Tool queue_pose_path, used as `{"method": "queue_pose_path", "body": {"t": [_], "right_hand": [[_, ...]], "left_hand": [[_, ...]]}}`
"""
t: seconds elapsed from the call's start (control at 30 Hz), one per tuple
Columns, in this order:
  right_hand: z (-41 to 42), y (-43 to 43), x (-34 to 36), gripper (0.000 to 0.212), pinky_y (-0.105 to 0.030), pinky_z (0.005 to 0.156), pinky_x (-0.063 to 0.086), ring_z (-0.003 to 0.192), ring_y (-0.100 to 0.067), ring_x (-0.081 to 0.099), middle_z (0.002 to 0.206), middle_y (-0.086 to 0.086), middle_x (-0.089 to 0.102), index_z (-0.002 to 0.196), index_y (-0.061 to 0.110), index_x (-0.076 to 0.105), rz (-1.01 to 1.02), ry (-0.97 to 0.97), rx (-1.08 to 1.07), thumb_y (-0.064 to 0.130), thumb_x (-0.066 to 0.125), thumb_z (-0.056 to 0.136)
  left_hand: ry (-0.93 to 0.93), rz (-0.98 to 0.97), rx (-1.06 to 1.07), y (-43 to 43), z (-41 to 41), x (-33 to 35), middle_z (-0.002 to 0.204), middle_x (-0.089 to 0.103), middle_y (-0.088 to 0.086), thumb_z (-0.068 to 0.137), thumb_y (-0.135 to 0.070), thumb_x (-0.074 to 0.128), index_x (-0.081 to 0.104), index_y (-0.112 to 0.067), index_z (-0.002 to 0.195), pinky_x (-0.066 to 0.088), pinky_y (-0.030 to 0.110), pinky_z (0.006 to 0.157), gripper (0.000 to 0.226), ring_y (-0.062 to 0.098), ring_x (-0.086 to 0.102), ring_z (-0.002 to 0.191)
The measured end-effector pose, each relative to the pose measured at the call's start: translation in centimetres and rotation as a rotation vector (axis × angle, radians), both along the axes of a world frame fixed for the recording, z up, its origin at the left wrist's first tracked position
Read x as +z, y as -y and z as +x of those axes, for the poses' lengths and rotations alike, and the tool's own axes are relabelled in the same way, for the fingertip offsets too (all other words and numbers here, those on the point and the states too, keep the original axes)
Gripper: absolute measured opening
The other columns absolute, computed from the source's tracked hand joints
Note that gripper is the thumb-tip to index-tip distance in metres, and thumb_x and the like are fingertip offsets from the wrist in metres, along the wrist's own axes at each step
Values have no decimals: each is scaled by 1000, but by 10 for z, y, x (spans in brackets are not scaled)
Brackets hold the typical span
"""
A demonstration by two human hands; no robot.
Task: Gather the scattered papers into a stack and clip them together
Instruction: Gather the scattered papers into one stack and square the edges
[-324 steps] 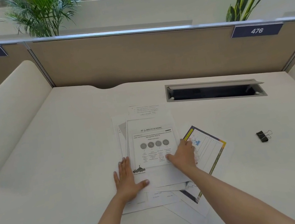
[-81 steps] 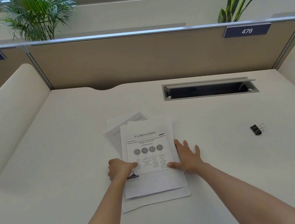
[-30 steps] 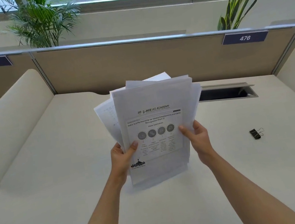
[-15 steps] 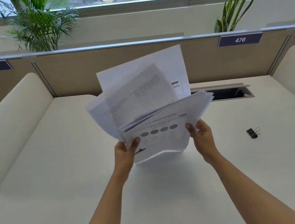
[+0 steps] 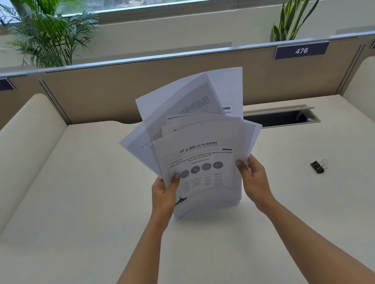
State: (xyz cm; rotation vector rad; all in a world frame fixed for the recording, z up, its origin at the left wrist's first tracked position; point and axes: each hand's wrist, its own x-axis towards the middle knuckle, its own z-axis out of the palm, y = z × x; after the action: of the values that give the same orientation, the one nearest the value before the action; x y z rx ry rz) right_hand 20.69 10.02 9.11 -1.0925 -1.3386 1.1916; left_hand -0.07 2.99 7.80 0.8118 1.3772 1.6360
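Note:
Both hands hold a bundle of white printed papers [image 5: 197, 140] upright over the middle of the desk, its lower edge resting on or just above the desktop. My left hand [image 5: 164, 196] grips the left edge and my right hand [image 5: 254, 177] grips the right edge. The sheets are uneven: the back ones stick up higher and fan out to the left. The front sheet shows a heading and a row of round icons. A black binder clip [image 5: 318, 166] lies on the desk to the right, apart from my right hand.
The cream desk [image 5: 73, 237] has curved padded dividers on both sides. A brown partition [image 5: 98, 95] with labels 475 and 476 stands behind. An open cable slot [image 5: 282, 118] sits at the back right. Potted plants stand beyond the partition.
The papers were gathered flat on the desk, then lifted by both hands. In the last half second the front sheets came back upright and the bundle sank toward the desktop.

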Motion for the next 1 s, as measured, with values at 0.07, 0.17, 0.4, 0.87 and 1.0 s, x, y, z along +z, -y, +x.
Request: {"method": "queue_pose_path", "body": {"t": [0.07, 0.17, 0.4, 0.87, 1.0], "right_hand": [[2, 3, 0, 29, -8, 69, 49, 88, 6, 65, 95, 23, 71, 100, 38, 64, 6, -15, -1, 16, 45, 100], [4, 8, -2, 27, -8, 70, 48, 88, 7, 64, 96, 23, 71, 102, 37, 64, 15, -36, -4, 17, 45, 101], [5, 14, 3, 17, -21, 76, 51, 96, -4, 62, 101, 13, 66, 102, 38, 57, 102, -84, -27, 26, 45, 101], [-9, 20, 20, 16, -31, 70, 57, 92, -15, 65, 99, 3, 64, 109, 22, 49, 143, -153, 48, 33, 44, 98], [-12, 16, 29, 16, -22, 62, 54, 80, -5, 64, 87, 14, 64, 106, 13, 46, 169, -176, -4, 26, 37, 102]], "left_hand": [[15, 46, 31, 1, -1, 4, 98, 75, -10, 89, -20, 65, 64, -21, 104, 55, 17, 68, 16, 9, 71, 92], [41, 138, 87, 2, -1, 17, 97, 76, -7, 83, -22, 70, 67, -20, 101, 55, 19, 67, 18, 11, 72, 89], [-2, 307, 133, 3, 0, 50, 84, 74, -10, 62, -47, 82, 67, -27, 88, 55, 20, 62, 36, 7, 70, 77], [-53, 215, 78, -8, 14, 55, 82, 74, -4, 70, -44, 78, 66, -23, 92, 56, 27, 54, 33, 18, 72, 74], [-74, 226, 107, -8, 14, 62, 78, 73, -7, 75, -35, 76, 65, -23, 90, 55, 24, 53, 22, 13, 71, 70]]}}
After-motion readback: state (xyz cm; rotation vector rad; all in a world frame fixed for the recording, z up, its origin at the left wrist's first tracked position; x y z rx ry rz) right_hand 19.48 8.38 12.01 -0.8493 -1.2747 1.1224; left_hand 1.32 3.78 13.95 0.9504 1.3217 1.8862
